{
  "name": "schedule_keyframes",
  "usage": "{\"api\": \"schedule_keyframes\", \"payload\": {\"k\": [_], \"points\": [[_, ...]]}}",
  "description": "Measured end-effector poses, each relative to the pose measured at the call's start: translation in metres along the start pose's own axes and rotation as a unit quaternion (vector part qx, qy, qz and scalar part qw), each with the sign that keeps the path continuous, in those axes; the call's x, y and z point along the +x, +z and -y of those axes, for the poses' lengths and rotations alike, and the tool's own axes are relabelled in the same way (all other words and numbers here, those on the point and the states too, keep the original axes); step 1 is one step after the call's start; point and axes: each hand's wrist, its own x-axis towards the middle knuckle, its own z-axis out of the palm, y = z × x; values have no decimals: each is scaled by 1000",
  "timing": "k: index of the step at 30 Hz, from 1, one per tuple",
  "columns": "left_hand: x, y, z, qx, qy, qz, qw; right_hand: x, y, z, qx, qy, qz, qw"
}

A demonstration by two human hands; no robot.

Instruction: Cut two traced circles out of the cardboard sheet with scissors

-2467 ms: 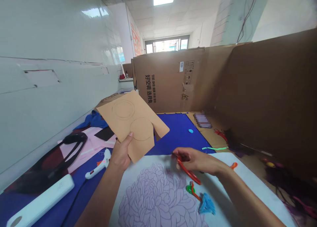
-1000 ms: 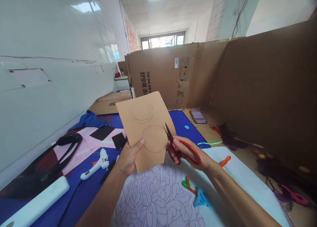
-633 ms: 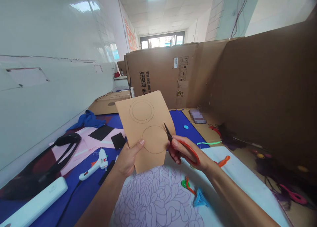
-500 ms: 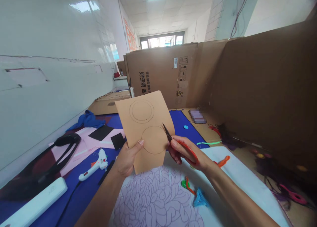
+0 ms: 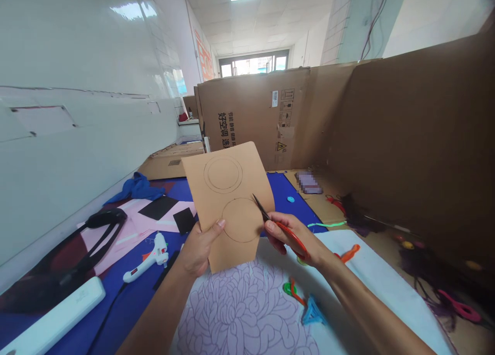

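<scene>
A sheet of tan craft paper (image 5: 216,205) is held up in front of me, tilted. Two concentric circles are drawn near its top and one larger circle below. My left hand (image 5: 203,244) grips its lower left edge, thumb on the front face. My right hand (image 5: 292,236) is closed around the red handles of a pair of scissors (image 5: 296,240). Their dark blades lie at the paper's right side, over the upper right of the lower circle's outline. Whether the blades are parted is hard to see.
Below lies a white sheet with a purple petal line drawing (image 5: 243,303). A white glue gun (image 5: 149,259), a white power strip (image 5: 58,316) and pink paper (image 5: 133,226) with black squares sit left. Blue and orange craft pieces (image 5: 313,311) lie right. Tall cardboard (image 5: 251,117) stands behind.
Both hands keep their hold. The scissors' handles look closer together now, and the right fingers have drawn in slightly. The paper has barely shifted.
</scene>
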Motion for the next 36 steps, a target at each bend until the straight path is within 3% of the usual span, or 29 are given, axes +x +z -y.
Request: {"api": "schedule_keyframes", "payload": {"k": [36], "points": [[2, -4, -1, 18, 4, 33, 999, 0, 1, 6, -12, 41, -13, 999]]}}
